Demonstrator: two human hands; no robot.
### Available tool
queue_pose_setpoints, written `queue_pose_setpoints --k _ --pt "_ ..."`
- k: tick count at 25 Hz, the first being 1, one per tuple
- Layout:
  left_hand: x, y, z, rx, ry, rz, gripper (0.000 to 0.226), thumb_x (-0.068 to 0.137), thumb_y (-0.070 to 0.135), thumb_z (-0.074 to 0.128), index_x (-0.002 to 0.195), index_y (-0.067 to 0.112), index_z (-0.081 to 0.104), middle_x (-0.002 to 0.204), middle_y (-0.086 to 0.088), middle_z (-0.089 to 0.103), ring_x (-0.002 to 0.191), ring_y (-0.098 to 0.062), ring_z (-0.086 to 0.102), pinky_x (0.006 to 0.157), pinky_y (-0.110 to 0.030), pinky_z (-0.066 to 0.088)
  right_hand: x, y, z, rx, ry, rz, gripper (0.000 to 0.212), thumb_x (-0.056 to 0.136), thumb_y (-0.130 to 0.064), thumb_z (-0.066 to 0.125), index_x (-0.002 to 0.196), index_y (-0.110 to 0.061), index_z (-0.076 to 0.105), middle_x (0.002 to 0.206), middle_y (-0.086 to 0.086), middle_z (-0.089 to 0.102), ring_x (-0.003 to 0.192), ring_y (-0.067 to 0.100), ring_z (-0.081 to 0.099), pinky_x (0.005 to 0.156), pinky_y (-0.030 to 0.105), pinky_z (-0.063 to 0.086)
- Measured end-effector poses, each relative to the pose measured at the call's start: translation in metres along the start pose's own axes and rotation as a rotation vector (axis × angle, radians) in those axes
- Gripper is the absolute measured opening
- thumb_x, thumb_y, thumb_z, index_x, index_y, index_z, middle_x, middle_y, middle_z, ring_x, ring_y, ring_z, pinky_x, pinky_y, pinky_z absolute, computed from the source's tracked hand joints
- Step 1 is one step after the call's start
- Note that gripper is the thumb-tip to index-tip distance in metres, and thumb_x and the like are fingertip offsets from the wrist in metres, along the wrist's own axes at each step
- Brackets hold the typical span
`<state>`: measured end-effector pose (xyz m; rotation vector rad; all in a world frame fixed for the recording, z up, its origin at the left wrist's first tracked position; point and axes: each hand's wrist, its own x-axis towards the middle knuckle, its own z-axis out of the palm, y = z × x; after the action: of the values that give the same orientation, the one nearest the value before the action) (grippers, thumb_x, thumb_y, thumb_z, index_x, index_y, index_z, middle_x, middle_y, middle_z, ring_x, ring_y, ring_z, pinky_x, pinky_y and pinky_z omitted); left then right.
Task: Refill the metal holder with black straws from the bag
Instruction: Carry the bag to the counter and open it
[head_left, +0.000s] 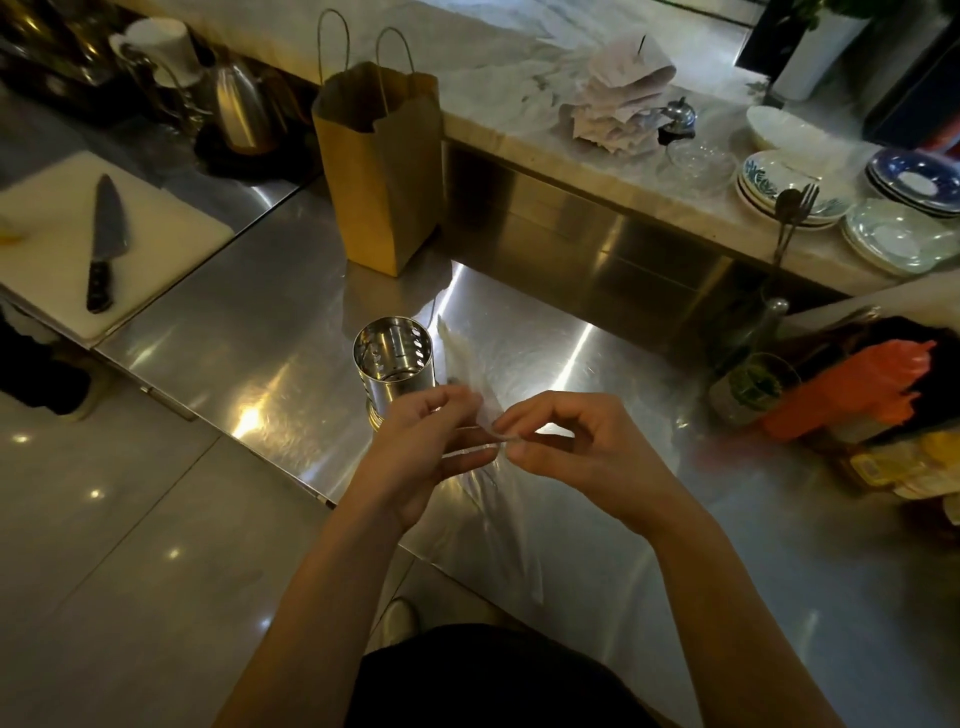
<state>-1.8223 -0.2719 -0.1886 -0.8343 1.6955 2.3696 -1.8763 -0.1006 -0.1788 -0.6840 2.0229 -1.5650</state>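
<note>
The perforated metal holder (393, 364) stands upright on the steel counter (270, 332), and its inside shows only bare metal. Just in front of it my left hand (423, 452) and my right hand (569, 454) meet over a clear plastic bag (511, 525) that lies flat on the counter. Both hands pinch a thin transparent strip of that plastic between thumb and fingers, close together. A brown paper bag (379, 171) with twine handles stands open behind the holder. I cannot see what is inside either bag.
A white cutting board (47, 234) with a large knife (106, 244) lies at the left. Stacked plates (893, 234), a fork and papers sit on the raised marble ledge (519, 88) behind. Orange and yellow packets (852, 395) crowd the right; kettles (239, 109) stand at the back left.
</note>
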Motion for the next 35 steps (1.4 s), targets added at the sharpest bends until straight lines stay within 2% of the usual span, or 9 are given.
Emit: queue_pose_setpoints --k 3,7,10,14,20,23,26,29,35 --pt "0.002 -0.003 -0.002 0.061 -0.006 0.041 0.014 0.093 0.007 0.058 0.096 0.009 0.071 0.078 -0.007 0.073 0.071 -0.015 0.071 0.064 -0.024 0.057 0.001 0.0 0.001 0.031 -0.046 0.023 0.009 0.085 -0.006 0.07 0.091 -0.011 0.073 0.097 -0.004 0.074 0.1 0.014 0.069 0.088 0.024 0.055" --pt "0.005 -0.008 -0.008 0.05 -0.02 0.057 0.01 0.089 0.009 0.065 0.091 0.008 0.075 0.083 -0.012 0.075 0.074 -0.018 0.071 0.066 -0.026 0.056 0.009 0.002 0.005 0.077 0.14 0.106 0.01 0.092 -0.012 0.061 0.097 -0.014 0.07 0.091 -0.002 0.073 0.09 0.016 0.071 0.082 0.028 0.059" --pt "0.006 -0.007 -0.008 0.073 -0.039 0.062 0.007 0.086 0.009 0.068 0.089 0.009 0.075 0.075 -0.007 0.073 0.069 -0.014 0.069 0.064 -0.024 0.056 0.017 0.002 0.01 0.06 0.195 0.162 0.011 0.095 -0.018 0.059 0.099 -0.02 0.069 0.096 0.0 0.072 0.09 0.014 0.072 0.077 0.025 0.059" --pt "0.007 -0.005 -0.005 0.148 -0.09 0.091 0.006 0.087 0.009 0.068 0.086 0.009 0.075 0.07 -0.005 0.071 0.063 -0.011 0.067 0.062 -0.022 0.054 0.021 0.001 0.016 0.068 0.224 0.231 0.017 0.094 -0.021 0.059 0.101 -0.011 0.071 0.093 0.004 0.074 0.086 0.018 0.073 0.075 0.027 0.06" --pt "0.007 -0.004 -0.004 0.228 -0.246 0.111 0.005 0.083 0.013 0.071 0.088 0.011 0.073 0.079 -0.011 0.075 0.071 -0.018 0.071 0.067 -0.026 0.055 0.022 -0.003 0.013 0.157 0.244 0.312 0.022 0.091 -0.026 0.065 0.091 -0.006 0.073 0.083 0.009 0.075 0.08 0.02 0.074 0.067 0.025 0.06" --pt "0.008 -0.004 -0.001 0.255 -0.214 0.115 0.013 0.082 0.022 0.072 0.088 0.01 0.072 0.082 -0.009 0.076 0.071 -0.017 0.071 0.067 -0.027 0.054 0.022 -0.004 0.012 0.157 0.248 0.323 0.018 0.093 -0.02 0.061 0.093 -0.006 0.073 0.083 0.006 0.075 0.077 0.015 0.074 0.063 0.019 0.057" --pt "0.009 -0.005 0.0 0.287 -0.159 0.113 0.013 0.083 0.025 0.072 0.082 0.012 0.071 0.074 -0.004 0.074 0.066 -0.014 0.069 0.063 -0.024 0.053 0.022 -0.001 0.013 0.203 0.235 0.358 0.017 0.094 -0.012 0.058 0.097 -0.002 0.071 0.086 0.009 0.074 0.075 0.016 0.074 0.061 0.019 0.056" --pt "0.009 -0.005 0.001 0.291 -0.157 0.098 0.011 0.085 0.022 0.072 0.082 0.012 0.07 0.074 -0.006 0.074 0.068 -0.017 0.071 0.065 -0.026 0.054 0.021 0.002 0.014 0.218 0.21 0.364 0.018 0.096 -0.01 0.055 0.098 0.001 0.07 0.089 0.013 0.073 0.075 0.016 0.074 0.063 0.022 0.057" --pt "0.008 -0.007 0.003 0.338 -0.142 0.121 0.011 0.093 0.015 0.06 0.087 0.011 0.068 0.076 -0.005 0.075 0.073 -0.017 0.074 0.066 -0.027 0.058 0.02 0.006 0.016 0.199 0.209 0.343 0.02 0.098 -0.011 0.051 0.098 0.001 0.067 0.087 0.008 0.072 0.079 0.012 0.073 0.063 0.019 0.056"
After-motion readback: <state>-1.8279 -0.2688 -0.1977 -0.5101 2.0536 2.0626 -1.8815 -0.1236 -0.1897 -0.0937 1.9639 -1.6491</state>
